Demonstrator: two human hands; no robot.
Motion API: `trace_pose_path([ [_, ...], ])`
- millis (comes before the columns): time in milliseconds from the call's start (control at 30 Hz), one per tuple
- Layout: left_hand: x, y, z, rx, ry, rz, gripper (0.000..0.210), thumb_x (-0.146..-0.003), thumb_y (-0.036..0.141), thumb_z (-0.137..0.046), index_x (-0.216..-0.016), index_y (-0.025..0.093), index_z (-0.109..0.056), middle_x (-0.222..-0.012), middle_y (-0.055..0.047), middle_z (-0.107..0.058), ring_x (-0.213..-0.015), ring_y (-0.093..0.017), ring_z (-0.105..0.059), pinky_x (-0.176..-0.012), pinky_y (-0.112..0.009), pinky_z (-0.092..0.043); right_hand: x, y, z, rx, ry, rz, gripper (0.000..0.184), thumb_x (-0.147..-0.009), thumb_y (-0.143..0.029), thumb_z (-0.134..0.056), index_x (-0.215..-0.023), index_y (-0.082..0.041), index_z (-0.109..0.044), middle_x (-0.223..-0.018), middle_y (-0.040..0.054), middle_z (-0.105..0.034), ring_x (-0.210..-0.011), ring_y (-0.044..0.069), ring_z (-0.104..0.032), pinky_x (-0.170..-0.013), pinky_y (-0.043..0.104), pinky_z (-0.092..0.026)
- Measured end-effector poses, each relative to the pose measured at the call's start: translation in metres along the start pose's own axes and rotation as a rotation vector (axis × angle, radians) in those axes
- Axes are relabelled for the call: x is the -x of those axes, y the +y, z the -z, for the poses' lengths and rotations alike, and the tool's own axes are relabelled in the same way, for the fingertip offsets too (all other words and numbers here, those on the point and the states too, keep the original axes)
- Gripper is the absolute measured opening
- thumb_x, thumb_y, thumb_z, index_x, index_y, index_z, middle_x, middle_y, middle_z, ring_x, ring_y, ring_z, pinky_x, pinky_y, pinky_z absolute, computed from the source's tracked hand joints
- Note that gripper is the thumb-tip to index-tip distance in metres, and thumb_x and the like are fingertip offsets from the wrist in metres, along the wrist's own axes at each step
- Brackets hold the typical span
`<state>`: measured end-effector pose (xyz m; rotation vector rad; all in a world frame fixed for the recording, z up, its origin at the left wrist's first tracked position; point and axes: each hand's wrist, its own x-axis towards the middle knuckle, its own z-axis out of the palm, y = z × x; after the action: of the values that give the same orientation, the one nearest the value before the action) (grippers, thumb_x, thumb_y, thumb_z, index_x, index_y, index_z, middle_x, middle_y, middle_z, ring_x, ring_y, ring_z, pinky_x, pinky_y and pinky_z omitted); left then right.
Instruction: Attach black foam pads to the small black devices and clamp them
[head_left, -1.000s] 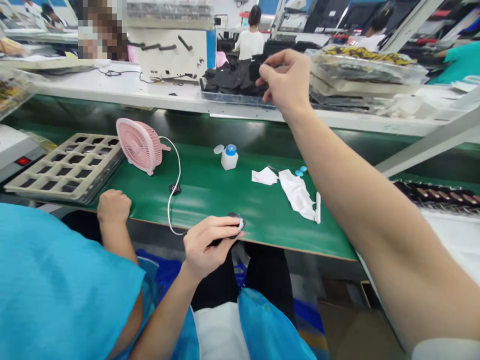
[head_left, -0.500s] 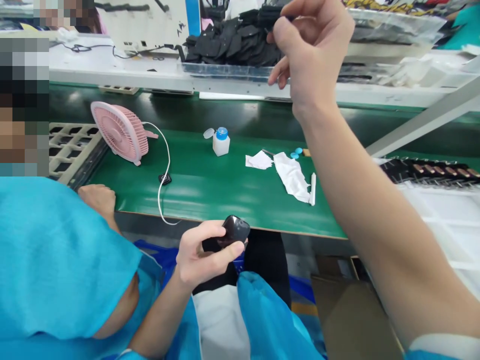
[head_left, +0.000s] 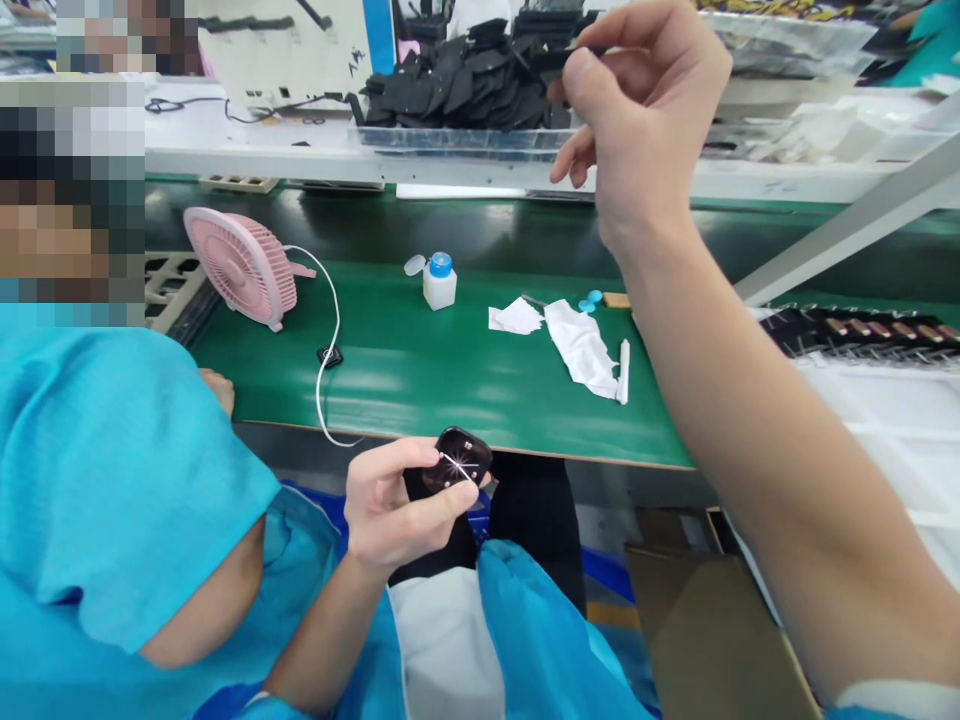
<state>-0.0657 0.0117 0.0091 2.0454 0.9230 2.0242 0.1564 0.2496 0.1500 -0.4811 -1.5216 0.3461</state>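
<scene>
Below the table's front edge, my left hand (head_left: 401,505) grips a dark, glossy rounded-square piece (head_left: 459,462) between thumb and fingers. Thin bright lines crossing like a star and small shiny dots show on its face. My right hand (head_left: 649,110) is raised over the shelf, thumb and forefinger pinched on what looks like a flat black piece, partly hidden by the fingers. Right beside it lies a heap of flat black pieces (head_left: 457,90) in a clear plastic tray (head_left: 465,142).
On the green table (head_left: 405,370) stand a pink fan (head_left: 244,265) with a white cable and a white bottle (head_left: 439,287), its blue-rimmed top uncapped. White cloth (head_left: 581,345) and paper scraps (head_left: 516,316) lie farther right. A co-worker's blue sleeve (head_left: 127,480) is close at left.
The dark piece in my left hand has turned, so the star-like lines now show. My right hand has shifted slightly right in the picture. The co-worker's hand has drawn back left.
</scene>
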Motion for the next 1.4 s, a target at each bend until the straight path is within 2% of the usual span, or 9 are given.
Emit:
trace_pose_path([
  [100,-0.005,0.0,-0.001,-0.028,0.04,-0.121,0.025,-0.076,0.002,-0.086,-0.085,0.022,-0.073,-0.119,0.0,-0.061,-0.091,-0.013,-0.075,-0.073,-0.027,-0.071,0.001,-0.001,0.001,-0.02,0.007,0.01,0.015,-0.091,-0.008,-0.065,-0.095,-0.022,-0.064,-0.077,-0.0057,-0.071,-0.044,0.011,-0.051,-0.033,0.029,-0.043],
  [233,-0.007,0.0,0.001,-0.031,0.017,-0.104,0.023,-0.078,0.004,-0.085,-0.087,0.021,-0.072,-0.122,-0.001,-0.062,-0.092,-0.012,-0.074,-0.072,-0.026,-0.07,0.003,-0.005,0.0,-0.019,0.015,0.005,0.018,-0.092,-0.004,-0.064,-0.094,-0.022,-0.064,-0.077,-0.0052,-0.071,-0.046,0.012,-0.052,-0.034,0.028,-0.044],
  [367,-0.007,-0.001,0.004,-0.031,-0.011,-0.083,0.025,-0.077,0.003,-0.086,-0.088,0.021,-0.072,-0.124,-0.002,-0.063,-0.094,-0.013,-0.074,-0.073,-0.028,-0.07,0.003,-0.01,-0.003,-0.021,0.037,-0.035,0.022,-0.093,0.0,-0.063,-0.091,-0.022,-0.063,-0.073,-0.0065,-0.07,-0.041,0.011,-0.046,-0.033,0.028,-0.041],
  [500,-0.008,-0.001,0.004,-0.018,0.004,-0.072,0.026,-0.075,0.002,-0.087,-0.088,0.019,-0.072,-0.124,-0.003,-0.066,-0.096,-0.014,-0.074,-0.076,-0.027,-0.069,0.002,-0.013,-0.005,-0.013,0.055,-0.057,0.024,-0.095,0.002,-0.062,-0.091,-0.022,-0.063,-0.072,-0.007,-0.07,-0.04,0.01,-0.047,-0.032,0.027,-0.039],
  [733,-0.011,-0.002,0.005,-0.038,-0.005,-0.066,0.025,-0.076,0.006,-0.089,-0.087,0.019,-0.07,-0.109,-0.003,-0.077,-0.086,-0.014,-0.075,-0.072,-0.027,-0.067,0.002,-0.016,-0.005,-0.004,0.068,-0.087,0.026,-0.096,0.005,-0.063,-0.09,-0.021,-0.063,-0.071,-0.0076,-0.067,-0.042,0.009,-0.046,-0.034,0.025,-0.043],
  [900,-0.009,-0.003,0.003,-0.01,0.006,-0.05,0.025,-0.075,0.005,-0.089,-0.087,0.018,-0.07,-0.105,-0.003,-0.078,-0.087,-0.017,-0.077,-0.073,-0.031,-0.068,0.005,-0.013,-0.002,0.017,0.062,-0.077,0.025,-0.096,0.004,-0.063,-0.093,-0.021,-0.063,-0.074,-0.0072,-0.068,-0.049,0.009,-0.054,-0.036,0.023,-0.046],
  [1167,-0.011,-0.003,0.002,-0.038,0.017,-0.048,0.024,-0.076,0.007,-0.089,-0.085,0.017,-0.069,-0.101,-0.003,-0.079,-0.082,-0.016,-0.078,-0.07,-0.028,-0.068,0.006,-0.011,0.0,0.023,0.063,-0.09,0.024,-0.097,0.0,-0.065,-0.092,-0.023,-0.063,-0.075,-0.0071,-0.067,-0.056,0.01,-0.061,-0.036,0.021,-0.048],
  [1400,-0.012,-0.003,0.004,-0.067,0.041,-0.008,0.027,-0.075,0.008,-0.09,-0.091,0.018,-0.071,-0.09,0.001,-0.079,-0.079,-0.017,-0.079,-0.067,-0.026,-0.068,0.006,-0.015,-0.002,-0.039,0.052,-0.051,0.023,-0.095,0.001,-0.064,-0.092,-0.022,-0.064,-0.074,-0.0077,-0.069,-0.048,0.009,-0.054,-0.035,0.023,-0.046],
])
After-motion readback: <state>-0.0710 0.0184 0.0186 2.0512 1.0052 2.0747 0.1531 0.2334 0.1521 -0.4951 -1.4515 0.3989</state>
